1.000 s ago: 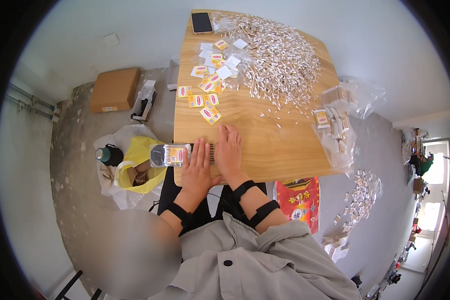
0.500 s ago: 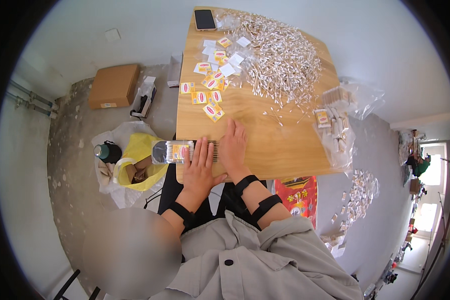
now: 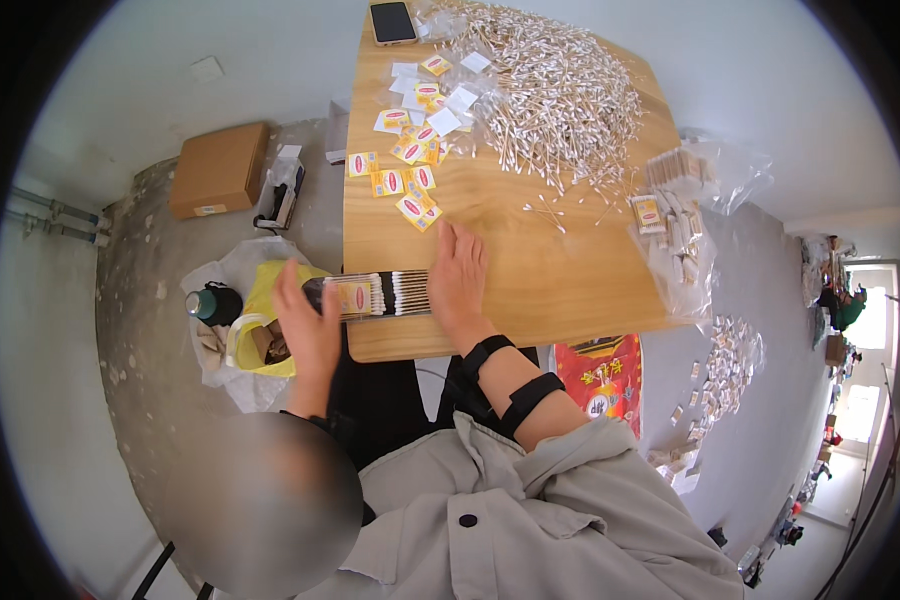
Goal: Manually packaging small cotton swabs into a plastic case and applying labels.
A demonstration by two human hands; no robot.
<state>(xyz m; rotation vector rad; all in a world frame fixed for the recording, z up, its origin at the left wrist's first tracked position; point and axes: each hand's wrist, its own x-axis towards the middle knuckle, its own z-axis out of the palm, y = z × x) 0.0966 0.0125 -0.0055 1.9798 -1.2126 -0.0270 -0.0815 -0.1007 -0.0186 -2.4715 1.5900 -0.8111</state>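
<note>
At the near left edge of the table [image 3: 560,290] lies a row of cotton swabs under a yellow and white card [image 3: 354,297], in what looks like clear plastic. A dark band separates it from a second group of cotton swabs [image 3: 411,291]. My left hand [image 3: 308,325] is beside the card's left end, thumb and fingers apart, partly over the table edge. At the other end, my right hand [image 3: 460,275] lies with fingers stretched out, its side against the swab tips. Loose yellow cards [image 3: 388,183] lie beyond them.
A large heap of cotton swabs [image 3: 560,110] covers the far table, beside a phone [image 3: 393,23]. Packed swabs [image 3: 682,235] sit in clear plastic at the right edge. Left of the table are a yellow bag [image 3: 260,310], a bottle [image 3: 213,303] and a cardboard box [image 3: 220,170].
My left hand has lifted off the swabs and moved left to the card's far end, uncovering the dark band and second group. My right hand stays at the right end.
</note>
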